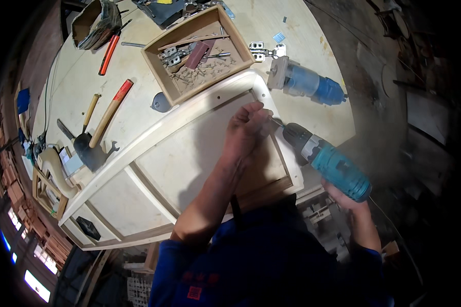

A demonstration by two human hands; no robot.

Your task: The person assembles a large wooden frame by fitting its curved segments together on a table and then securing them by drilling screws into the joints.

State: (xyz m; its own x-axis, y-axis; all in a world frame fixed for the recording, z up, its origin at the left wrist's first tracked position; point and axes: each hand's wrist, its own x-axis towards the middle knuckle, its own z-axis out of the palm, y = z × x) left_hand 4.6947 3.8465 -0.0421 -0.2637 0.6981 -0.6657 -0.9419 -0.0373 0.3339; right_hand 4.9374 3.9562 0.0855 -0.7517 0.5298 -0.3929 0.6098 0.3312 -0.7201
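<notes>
A teal cordless drill [340, 171] points up and to the left, its dark chuck close to the far right corner of a pale wooden frame panel [138, 148]. My right hand [343, 196] is wrapped round the drill's handle from below, with part of the fingers hidden behind the body. Over the panel's right end, my left hand [248, 125] pinches its fingertips together beside the thin bit at the drill's nose. Whatever those fingers hold is too small to make out. Small dark holes show in the panel's rim.
Beyond the panel, a wooden box [200, 56] holds screws, hinges and a reddish block. A blue trim router [307, 82] lies right of it, near a metal hinge [267, 51]. To the left are a hammer [95, 146], an orange-handled screwdriver [110, 52] and a wrench [112, 147].
</notes>
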